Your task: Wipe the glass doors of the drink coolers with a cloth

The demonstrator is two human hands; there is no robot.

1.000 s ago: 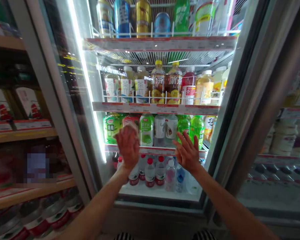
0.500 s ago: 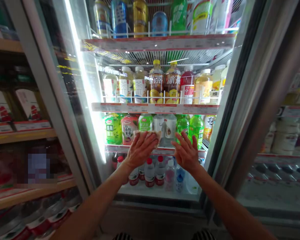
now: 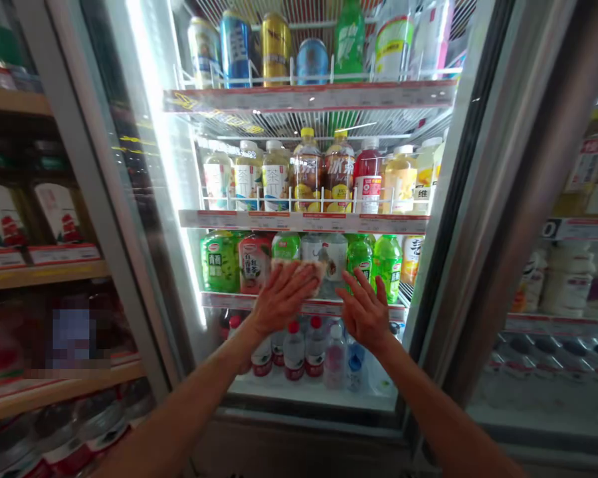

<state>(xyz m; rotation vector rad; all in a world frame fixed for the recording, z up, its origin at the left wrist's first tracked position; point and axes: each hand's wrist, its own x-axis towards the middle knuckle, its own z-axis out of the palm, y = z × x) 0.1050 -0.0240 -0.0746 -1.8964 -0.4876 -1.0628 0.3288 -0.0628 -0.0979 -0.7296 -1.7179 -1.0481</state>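
Covering part of a pale, crumpled cloth (image 3: pixel 319 271), the left hand (image 3: pixel 282 302) lay flat with its fingers outstretched and close together; the cloth showed past the fingertips, in front of the green and clear bottles of the third shelf (image 3: pixel 226 301). The right hand (image 3: pixel 367 315) held nothing visible, its fingers loosely parted; whether it touched the glass (image 3: pixel 242 125) could not be told. The lit cooler (image 3: pixel 309 418) held cans and bottles on its top shelf (image 3: pixel 309 97), tea and juice bottles on the second shelf (image 3: pixel 259 220), and red-capped bottles (image 3: pixel 294 352) at the bottom; a narrow gap separated the hands; the left one was well apart from the bright light strip (image 3: pixel 162 133), the right one nearer the metal frame (image 3: pixel 503 199).
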